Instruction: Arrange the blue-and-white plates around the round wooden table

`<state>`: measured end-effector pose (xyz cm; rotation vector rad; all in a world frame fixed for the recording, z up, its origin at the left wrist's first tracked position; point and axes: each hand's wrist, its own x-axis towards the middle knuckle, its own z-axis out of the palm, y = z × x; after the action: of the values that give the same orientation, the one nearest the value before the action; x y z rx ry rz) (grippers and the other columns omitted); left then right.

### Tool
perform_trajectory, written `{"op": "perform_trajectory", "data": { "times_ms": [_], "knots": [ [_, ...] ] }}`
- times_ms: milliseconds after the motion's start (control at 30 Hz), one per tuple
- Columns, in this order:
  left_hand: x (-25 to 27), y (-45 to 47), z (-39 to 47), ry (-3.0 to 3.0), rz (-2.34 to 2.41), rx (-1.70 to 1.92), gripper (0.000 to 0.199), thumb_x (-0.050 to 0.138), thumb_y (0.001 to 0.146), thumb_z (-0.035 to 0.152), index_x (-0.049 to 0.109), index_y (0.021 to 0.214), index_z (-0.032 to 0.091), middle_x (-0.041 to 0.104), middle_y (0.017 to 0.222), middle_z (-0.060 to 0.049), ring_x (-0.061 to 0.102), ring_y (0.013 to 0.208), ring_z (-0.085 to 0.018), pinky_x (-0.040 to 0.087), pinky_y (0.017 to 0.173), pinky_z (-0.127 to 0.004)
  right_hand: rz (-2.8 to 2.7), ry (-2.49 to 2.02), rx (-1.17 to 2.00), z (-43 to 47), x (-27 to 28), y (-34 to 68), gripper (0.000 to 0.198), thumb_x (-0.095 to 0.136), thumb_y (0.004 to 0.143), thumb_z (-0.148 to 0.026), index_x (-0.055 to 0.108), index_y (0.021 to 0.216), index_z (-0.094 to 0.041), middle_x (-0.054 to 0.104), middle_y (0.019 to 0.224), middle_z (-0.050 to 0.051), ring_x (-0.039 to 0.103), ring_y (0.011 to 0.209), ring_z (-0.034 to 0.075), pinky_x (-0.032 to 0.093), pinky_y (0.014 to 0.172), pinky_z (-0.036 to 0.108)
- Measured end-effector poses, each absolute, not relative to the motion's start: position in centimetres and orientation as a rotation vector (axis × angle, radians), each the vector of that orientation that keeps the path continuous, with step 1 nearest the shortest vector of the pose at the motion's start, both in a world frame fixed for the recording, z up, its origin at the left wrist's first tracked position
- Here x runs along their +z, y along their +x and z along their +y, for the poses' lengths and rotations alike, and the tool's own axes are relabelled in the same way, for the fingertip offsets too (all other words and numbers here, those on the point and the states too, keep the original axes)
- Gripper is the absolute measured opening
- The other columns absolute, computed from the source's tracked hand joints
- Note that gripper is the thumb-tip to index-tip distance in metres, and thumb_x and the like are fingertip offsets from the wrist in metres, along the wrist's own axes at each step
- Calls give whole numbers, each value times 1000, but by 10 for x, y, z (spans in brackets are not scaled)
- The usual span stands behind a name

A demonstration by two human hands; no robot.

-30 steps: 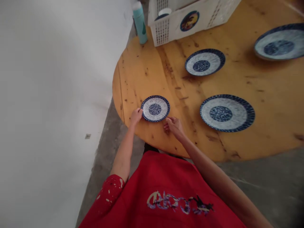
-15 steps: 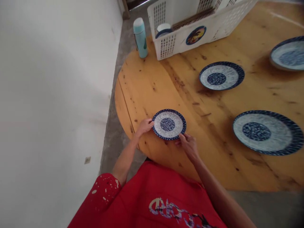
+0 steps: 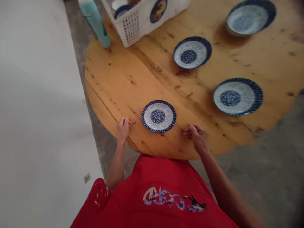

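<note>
- The round wooden table (image 3: 142, 79) fills the middle and upper right of the frame, its near edge curving just above my red shirt (image 3: 156, 193).
- A white basket (image 3: 140, 19) stands at the top centre, with a teal bottle (image 3: 95, 22) just left of it at the table's upper-left edge.
- Three bigger blue-and-white plates lie well apart from me: one at the upper right (image 3: 250, 15), one in the upper middle (image 3: 192, 52), one at the right (image 3: 237, 96).
- The small plate (image 3: 159, 116) lies flat in the lower middle of the frame, between my two hands, round, so with no long axis to speak of.
- My left hand (image 3: 123, 127) rests at the table edge, to the lower left of the small plate, fingers curled, holding nothing, apart from the rim.
- My right hand (image 3: 197, 134) sits to the lower right of it, fingers loosely bunched and empty; both lie near it, at about the same remove.
</note>
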<state>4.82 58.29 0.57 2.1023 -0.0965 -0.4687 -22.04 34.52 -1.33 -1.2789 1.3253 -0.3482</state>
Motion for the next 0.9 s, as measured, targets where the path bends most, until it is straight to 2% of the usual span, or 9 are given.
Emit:
{"op": "perform_trajectory", "data": {
  "times_ms": [133,333,500,700,900],
  "knots": [
    [10,40,589,2117,-5,-407,24,52,87,36,68,91,18,68,72,0,56,55,-10,44,55,-20,1303,-1275,-361,333,-11,-207,49,64,74,-65,64,91,-19,68,69,4,64,53,16,49,47,25],
    [17,19,583,2175,40,-423,33,52,85,46,67,92,17,67,71,-1,55,54,-11,44,54,-21,1129,-1228,-323,360,-13,-201,47,59,76,-66,63,86,-20,65,63,3,59,50,16,49,50,28],
    [22,20,552,2247,-18,-468,36,49,84,47,66,95,17,68,74,-1,57,59,-12,47,58,-21,1126,-1196,-297,363,-15,-209,45,57,80,-64,63,86,-20,65,66,3,60,52,16,50,54,29],
    [31,19,541,2335,-149,-473,34,49,86,49,68,91,21,71,78,-1,63,64,-15,52,65,-25,1099,-1297,-430,281,-16,-160,40,54,80,-58,63,88,-19,65,69,3,60,53,14,48,54,27],
    [35,30,562,2306,-37,-409,32,53,81,51,68,89,23,72,74,-1,65,62,-18,54,63,-28,1155,-1212,-558,177,-10,-59,17,54,89,-34,57,94,-18,67,83,4,61,55,12,47,51,23]
  ]
}}
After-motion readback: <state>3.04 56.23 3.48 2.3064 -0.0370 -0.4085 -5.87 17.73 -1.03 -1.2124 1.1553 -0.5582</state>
